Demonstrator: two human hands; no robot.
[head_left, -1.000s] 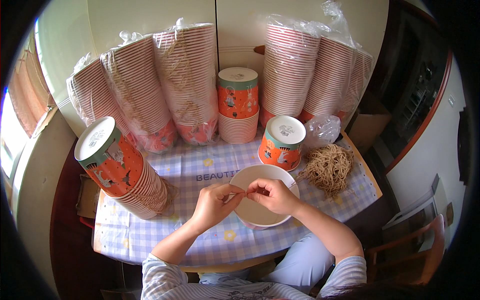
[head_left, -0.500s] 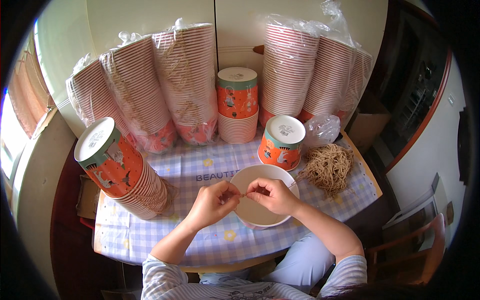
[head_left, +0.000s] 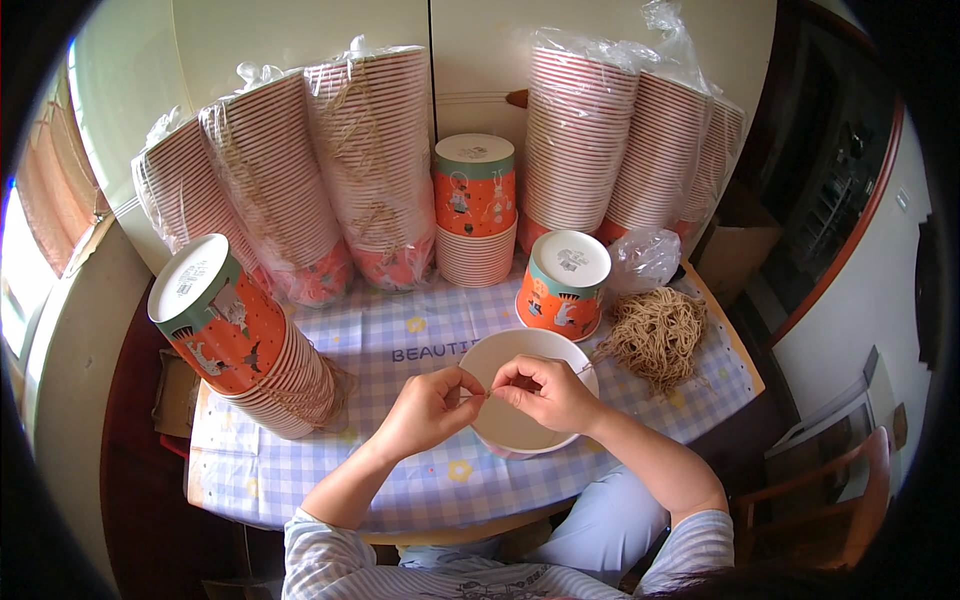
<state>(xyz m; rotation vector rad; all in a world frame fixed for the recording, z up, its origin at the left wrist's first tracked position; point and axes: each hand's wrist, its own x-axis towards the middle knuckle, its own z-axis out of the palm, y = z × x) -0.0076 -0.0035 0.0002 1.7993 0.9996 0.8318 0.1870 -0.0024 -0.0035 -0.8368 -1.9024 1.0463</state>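
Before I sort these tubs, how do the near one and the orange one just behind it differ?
The near tub is mouth up; the orange tub is upside down. The near tub shows mostly its pale inside; the orange tub shows its printed side and white base. Both are round.

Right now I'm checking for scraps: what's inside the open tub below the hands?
Inside the tub, pale wall and part of the bottom show; I see no scraps. The left hand and right hand block parts; anything behind them is hidden.
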